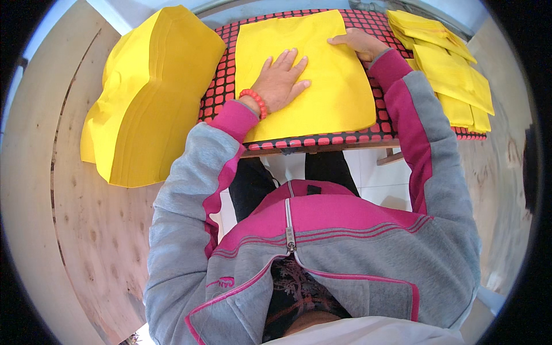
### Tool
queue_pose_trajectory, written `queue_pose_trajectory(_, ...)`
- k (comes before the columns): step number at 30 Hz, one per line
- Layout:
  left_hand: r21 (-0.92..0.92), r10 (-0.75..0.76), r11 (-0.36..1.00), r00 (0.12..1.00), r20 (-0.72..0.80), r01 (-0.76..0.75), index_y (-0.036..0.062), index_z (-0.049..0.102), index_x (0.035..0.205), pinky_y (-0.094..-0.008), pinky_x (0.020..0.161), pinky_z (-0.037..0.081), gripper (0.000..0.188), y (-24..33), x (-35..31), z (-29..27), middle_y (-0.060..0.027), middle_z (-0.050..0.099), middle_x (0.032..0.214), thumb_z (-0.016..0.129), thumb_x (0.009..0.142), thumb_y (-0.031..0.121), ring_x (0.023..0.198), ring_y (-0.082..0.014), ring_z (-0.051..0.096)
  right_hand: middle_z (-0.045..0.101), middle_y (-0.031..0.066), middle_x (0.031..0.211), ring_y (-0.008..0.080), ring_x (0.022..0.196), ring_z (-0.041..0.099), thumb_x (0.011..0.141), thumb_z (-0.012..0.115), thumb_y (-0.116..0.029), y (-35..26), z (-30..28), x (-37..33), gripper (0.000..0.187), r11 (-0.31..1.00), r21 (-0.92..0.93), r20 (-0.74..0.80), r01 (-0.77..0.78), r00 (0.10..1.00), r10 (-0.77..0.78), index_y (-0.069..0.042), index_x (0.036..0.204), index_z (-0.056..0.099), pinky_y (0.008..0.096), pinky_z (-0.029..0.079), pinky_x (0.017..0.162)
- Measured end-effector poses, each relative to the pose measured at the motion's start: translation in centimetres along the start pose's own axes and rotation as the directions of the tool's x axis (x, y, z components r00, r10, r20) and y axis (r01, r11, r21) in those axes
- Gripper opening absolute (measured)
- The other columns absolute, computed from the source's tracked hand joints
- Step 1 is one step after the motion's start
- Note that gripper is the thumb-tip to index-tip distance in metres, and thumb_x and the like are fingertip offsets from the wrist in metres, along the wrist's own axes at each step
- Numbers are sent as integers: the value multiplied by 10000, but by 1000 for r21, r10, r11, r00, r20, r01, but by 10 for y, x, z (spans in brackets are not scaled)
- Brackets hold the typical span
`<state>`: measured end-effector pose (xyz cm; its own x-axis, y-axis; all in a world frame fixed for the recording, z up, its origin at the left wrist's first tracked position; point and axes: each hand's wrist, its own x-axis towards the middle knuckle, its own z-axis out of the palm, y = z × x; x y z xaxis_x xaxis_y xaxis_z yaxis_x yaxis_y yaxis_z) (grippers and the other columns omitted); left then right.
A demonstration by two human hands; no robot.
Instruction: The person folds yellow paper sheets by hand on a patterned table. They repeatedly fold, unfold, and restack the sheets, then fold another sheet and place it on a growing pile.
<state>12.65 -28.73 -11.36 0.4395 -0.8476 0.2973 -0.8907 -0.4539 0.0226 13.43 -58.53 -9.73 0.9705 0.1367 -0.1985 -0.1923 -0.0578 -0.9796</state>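
Note:
A flat yellow sheet [328, 86], perhaps cloth or a flat bag, lies in front of me on a table with a red-and-black patterned cover [221, 80]. My left hand [280, 80], with a red bead bracelet at the wrist, rests palm down on the sheet's left half, fingers spread. At the sheet's upper right edge is my right hand [359, 43]. Its thumb lies on top of the sheet while the other fingers curl at the edge, partly hidden, so the hand appears to pinch it.
To the left, a thick stack of yellow sheets [155, 98] sags over a wooden board [98, 230]. Several folded yellow pieces [451, 69] are piled at the table's right end. Another pale wooden surface [500, 172] stands on the far right. White floor tiles [374, 172] show below the table edge.

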Motion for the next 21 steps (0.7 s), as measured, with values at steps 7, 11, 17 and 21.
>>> queue_pose_trajectory(7,19,67,997,957,282,-75,63,496,1412,-439,1094,393,565,-10,33,-43,-212,475,1435,510,990,439,1317,-383,462,728,118,979,186,815,694,827,780,-185,5,18,-4,373,975,-182,-226,126,960,-166,52,1096,678,324,561,727)
queue_pose_trajectory(11,12,76,997,969,237,-81,50,600,1286,-403,1019,463,471,-31,57,-40,-156,590,1294,590,952,382,1192,-342,559,730,121,977,194,811,693,821,787,-199,4,21,-7,394,935,-331,-272,128,936,-224,56,1101,679,329,558,731)
queue_pose_trajectory(17,-7,64,998,998,-24,-64,103,471,1444,-531,1110,329,636,-54,58,3,-172,428,1495,511,966,521,1393,-346,384,713,89,1034,166,855,673,852,756,-201,6,17,-7,400,911,-398,-218,110,953,-211,33,1161,659,304,537,775)
queue_pose_trajectory(21,18,-100,995,989,110,99,140,328,1545,-660,1132,164,856,-58,60,11,-162,242,1621,465,911,698,1509,-336,187,713,119,1034,193,887,677,815,780,-257,12,12,-7,464,932,-324,-201,161,951,-234,39,1152,661,325,538,787)
